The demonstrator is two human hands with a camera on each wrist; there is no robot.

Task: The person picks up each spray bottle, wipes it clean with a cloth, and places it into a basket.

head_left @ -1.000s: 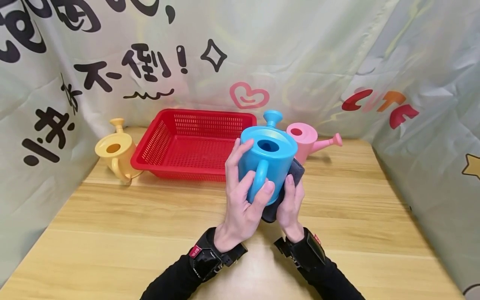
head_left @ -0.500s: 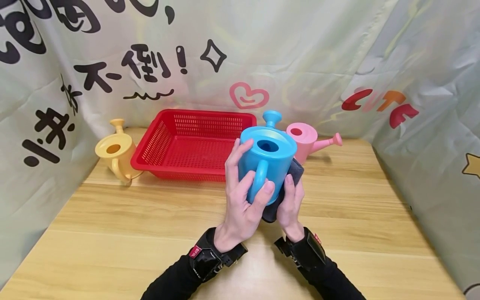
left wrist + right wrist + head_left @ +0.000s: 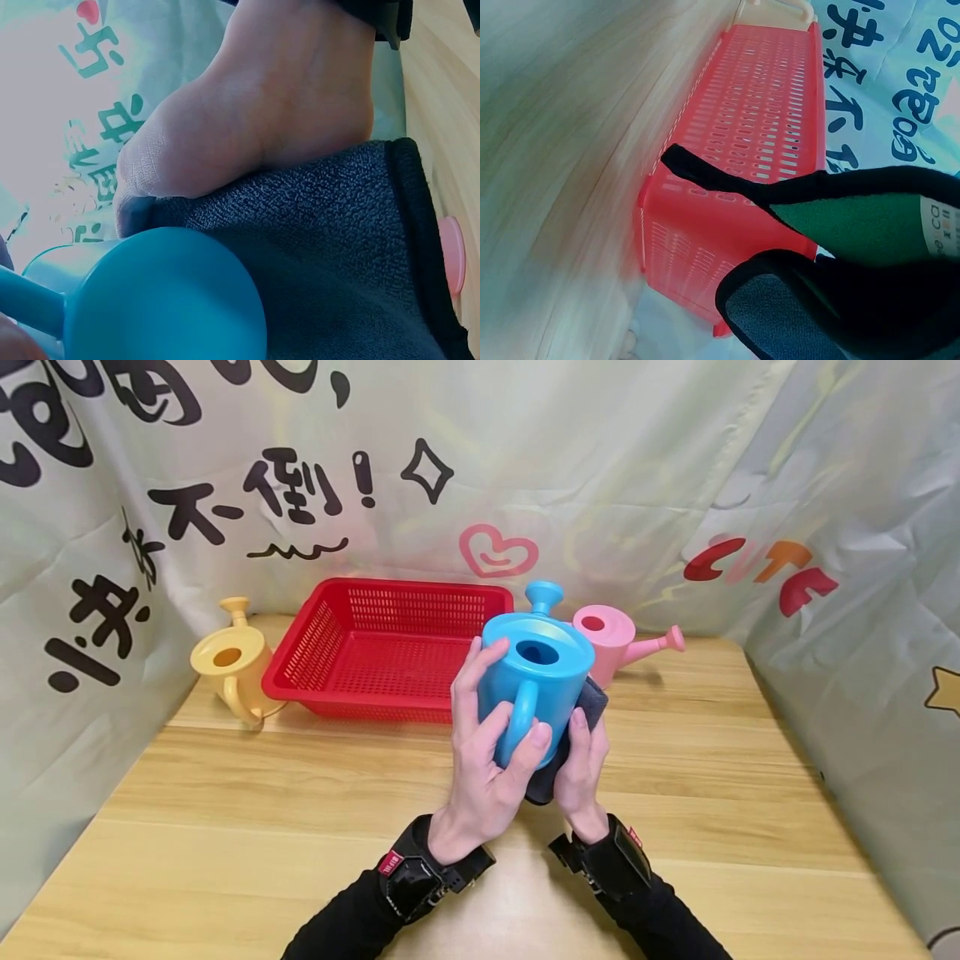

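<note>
The left hand (image 3: 480, 760) grips the blue can (image 3: 536, 681) above the tabletop (image 3: 225, 827), its fingers (image 3: 472, 681) curled round the body at 9 o'clock and the thumb laid across the handle. The right hand (image 3: 581, 772) presses a dark cloth (image 3: 592, 697) against the can's side at 3 o'clock, fingers wrapped over the cloth and clamped on it. In the left wrist view the cloth (image 3: 330, 255) lies under the right hand (image 3: 262, 97), touching the can (image 3: 157, 300). The can is held upright in mid-air, in front of the red basket (image 3: 375, 647), spout pointing to 12 o'clock. A pink can (image 3: 611, 639) stands just behind it at 1 o'clock. A yellow can (image 3: 228, 664) sits at the basket's 9 o'clock side, touching or nearly so. In the right wrist view the basket (image 3: 742, 180) shows beyond the cloth (image 3: 795, 315).
</note>
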